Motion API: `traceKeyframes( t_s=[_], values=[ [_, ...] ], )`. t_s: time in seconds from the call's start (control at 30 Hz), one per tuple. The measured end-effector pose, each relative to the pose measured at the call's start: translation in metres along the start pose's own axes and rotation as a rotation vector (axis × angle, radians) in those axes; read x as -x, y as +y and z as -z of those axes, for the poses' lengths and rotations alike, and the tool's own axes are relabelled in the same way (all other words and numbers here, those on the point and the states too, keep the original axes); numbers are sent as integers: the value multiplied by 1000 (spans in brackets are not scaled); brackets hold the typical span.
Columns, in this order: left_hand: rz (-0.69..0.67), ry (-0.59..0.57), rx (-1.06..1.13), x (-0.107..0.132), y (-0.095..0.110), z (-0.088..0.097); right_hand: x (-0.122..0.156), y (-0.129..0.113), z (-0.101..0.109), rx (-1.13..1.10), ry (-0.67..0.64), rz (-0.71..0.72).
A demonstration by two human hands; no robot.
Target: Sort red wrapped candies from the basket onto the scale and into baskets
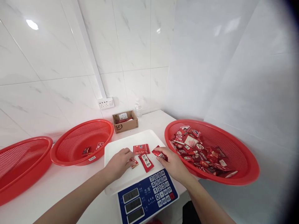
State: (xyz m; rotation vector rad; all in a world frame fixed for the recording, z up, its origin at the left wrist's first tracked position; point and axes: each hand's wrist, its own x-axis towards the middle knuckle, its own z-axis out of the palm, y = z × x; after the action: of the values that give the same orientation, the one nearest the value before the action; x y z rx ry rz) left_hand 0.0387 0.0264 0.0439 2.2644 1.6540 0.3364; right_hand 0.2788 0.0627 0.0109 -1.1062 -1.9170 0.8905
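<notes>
my left hand (119, 164) narrows on one small red-and-cream wrapped packet (134, 163) — my right hand (171, 161) pinches one glossy red packet (160, 153) near the white plastic tray's (127, 140) right edge; two flat red packets (146, 162) lie between.

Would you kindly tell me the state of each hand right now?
Left hand: touching a small patterned packet; whether gripped cannot be told.
Right hand: closed, holding a red packet.

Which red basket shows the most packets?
The right basket, beside the right hand: packets are heaped in it; the middle basket shows only a few, the left basket none in view.
</notes>
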Motion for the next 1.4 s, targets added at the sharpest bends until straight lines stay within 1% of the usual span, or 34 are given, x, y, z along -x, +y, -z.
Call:
traceKeyframes(
  t_s=[0.1, 0.2, 0.27, 0.4, 0.5, 0.63, 0.77, 0.87, 0.97, 1.03, 1.13, 1.3, 1.4],
  values=[
    [14, -18, 37, -4, 3, 5, 0, 1, -1, 0, -1, 13],
    [-2, -42, 80, -5, 9, 9, -1, 1, -3, 10, -12, 29],
    [-1, -35, 98, -6, 13, 9, -2, 0, -4, 21, -25, 40],
    [7, 17, 110, -12, 17, 4, -1, -10, -6, 12, -81, 48],
    [-21, 13, 131, -16, 17, -2, -2, -18, -11, -7, -131, 55],
    [-43, 2, 164, -18, 16, -6, -6, -21, -23, 9, -161, 66],
    [-44, 11, 194, -16, 10, -4, -15, -19, -33, 42, -177, 98],
    [-42, 29, 213, -13, 3, -3, -18, -20, -36, 46, -206, 125],
    [-55, 32, 226, -12, -1, -2, -19, -20, -34, 25, -218, 145],
    [-98, 35, 212, -12, -2, -2, -19, -19, -29, 9, -183, 147],
    [-165, 45, 152, -15, -1, -4, -18, -15, -18, 11, -71, 154],
    [-115, -33, 46, -27, 8, -9, -12, -1, 10, 149, 112, 105],
    [-136, -70, -27, -36, 13, -14, -5, 12, 30, 255, 194, 58]
  ],
)
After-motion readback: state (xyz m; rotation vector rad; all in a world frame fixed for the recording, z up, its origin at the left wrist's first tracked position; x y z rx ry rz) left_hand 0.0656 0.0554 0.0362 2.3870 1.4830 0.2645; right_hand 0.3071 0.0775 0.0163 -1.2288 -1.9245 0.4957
